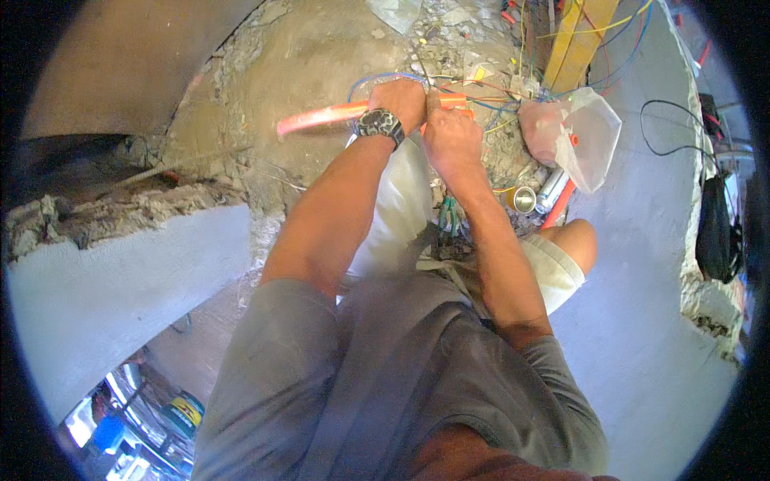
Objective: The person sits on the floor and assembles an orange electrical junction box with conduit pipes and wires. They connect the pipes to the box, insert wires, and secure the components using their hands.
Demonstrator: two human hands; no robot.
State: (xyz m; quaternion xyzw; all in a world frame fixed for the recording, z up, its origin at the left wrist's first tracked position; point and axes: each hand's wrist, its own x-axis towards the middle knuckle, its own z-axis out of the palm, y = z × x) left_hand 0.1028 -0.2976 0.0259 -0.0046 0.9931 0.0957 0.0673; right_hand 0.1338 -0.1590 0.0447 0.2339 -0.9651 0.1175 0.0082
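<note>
Grey shirt [385,361], orange tube [317,119], rubbly floor [321,56]

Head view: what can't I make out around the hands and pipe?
- Left hand fingertips, head view: hidden by its own back, so its grip is uncertain.
- Orange pipe, middle, head view: covered by the left hand.
- Right hand fingertips, head view: mostly hidden by its back.
- Yellow post, top, head view: cut off by the upper edge.
</note>
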